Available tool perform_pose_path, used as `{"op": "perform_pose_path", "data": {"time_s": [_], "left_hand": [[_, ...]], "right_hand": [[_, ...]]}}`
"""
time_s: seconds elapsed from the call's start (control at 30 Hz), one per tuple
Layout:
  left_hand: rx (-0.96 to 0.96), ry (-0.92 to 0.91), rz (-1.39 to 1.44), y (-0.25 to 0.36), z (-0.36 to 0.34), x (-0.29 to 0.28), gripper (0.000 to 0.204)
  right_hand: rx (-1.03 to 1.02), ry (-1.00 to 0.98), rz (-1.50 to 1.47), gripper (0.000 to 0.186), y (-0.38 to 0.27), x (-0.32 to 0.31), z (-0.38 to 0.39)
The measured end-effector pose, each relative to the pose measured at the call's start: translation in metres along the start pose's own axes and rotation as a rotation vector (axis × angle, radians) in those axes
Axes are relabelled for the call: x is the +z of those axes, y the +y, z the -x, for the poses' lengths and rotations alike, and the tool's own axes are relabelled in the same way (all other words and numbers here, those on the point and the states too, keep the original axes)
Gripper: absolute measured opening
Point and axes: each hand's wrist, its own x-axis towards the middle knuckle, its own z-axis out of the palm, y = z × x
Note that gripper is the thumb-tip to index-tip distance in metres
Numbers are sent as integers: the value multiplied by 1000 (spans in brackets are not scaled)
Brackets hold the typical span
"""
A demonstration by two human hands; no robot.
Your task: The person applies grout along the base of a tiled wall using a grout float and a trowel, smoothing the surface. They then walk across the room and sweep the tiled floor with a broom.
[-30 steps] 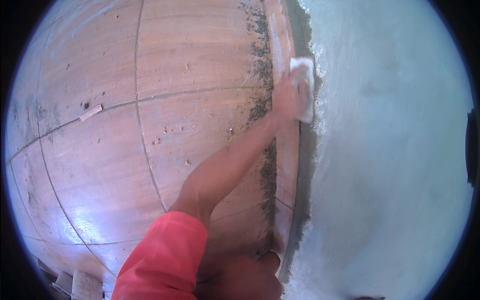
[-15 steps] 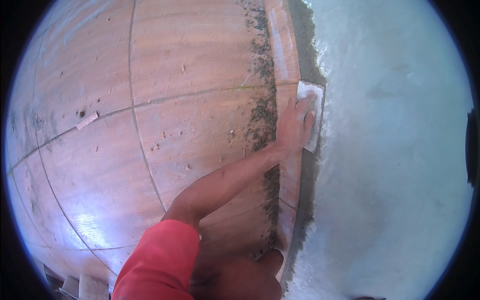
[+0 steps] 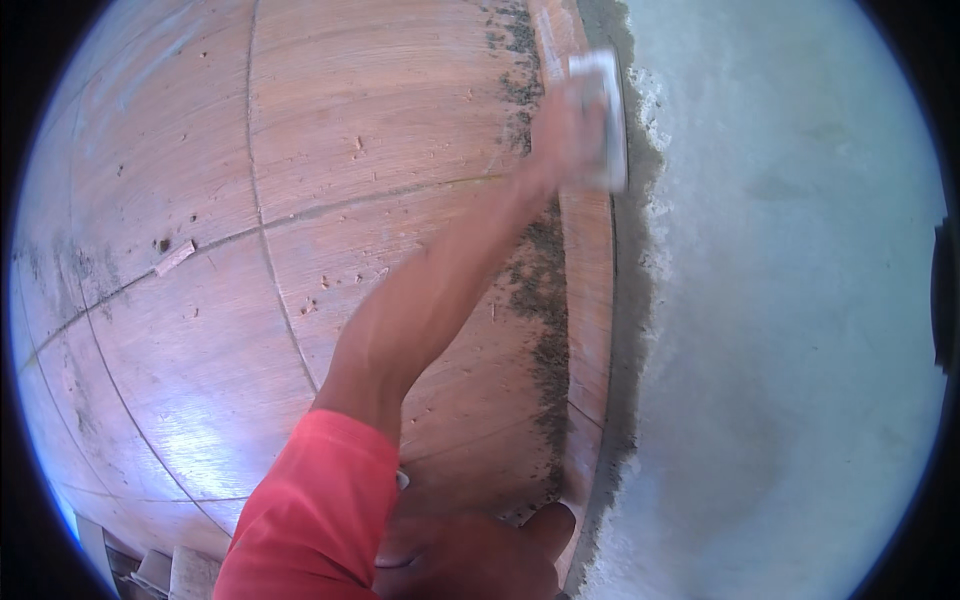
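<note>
At 1 o'clock, the left hand (image 3: 565, 125) holds a white-edged float (image 3: 613, 110) at the grey mortar strip (image 3: 630, 300) between the skirting (image 3: 590, 300) and the wall (image 3: 780, 300), its fingers closed on the float, though blur hides whether they are spread or pressed together. The bare forearm runs down to a red sleeve (image 3: 310, 510) at 7 o'clock, over brown tiles (image 3: 180, 370) with dark grit (image 3: 545, 290) beside the skirting and a pale sliver (image 3: 175, 257) at 9 o'clock.

It looks like a building site: grit-strewn floor tiles (image 3: 350, 130), grey mortar (image 3: 632, 260) along the pale wall (image 3: 780, 300).
</note>
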Motion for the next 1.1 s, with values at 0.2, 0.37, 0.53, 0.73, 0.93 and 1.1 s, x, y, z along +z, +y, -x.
{"op": "perform_pose_path", "data": {"time_s": [0.2, 0.37, 0.53, 0.73, 0.93, 1.1], "left_hand": [[-78, -173, 40, -2, 127, -7, 34], [-81, -143, -5, -15, 79, -10, 33], [-385, -317, 125, 1, 33, -33, 34], [229, -94, -124, -36, 85, -5, 38], [-407, -321, 117, -23, -31, -33, 36], [-265, -219, 37, -35, -129, -39, 31]], "right_hand": [[76, 10, -29, 50, 2, -2, 1], [48, -16, -118, 56, 4, 3, 4], [-102, -261, 202, 67, 74, 12, 53], [192, -325, 251, 69, 71, 12, 62], [178, -66, -24, 61, -10, -3, -1], [225, -26, -25, 59, -28, -5, -14]]}}
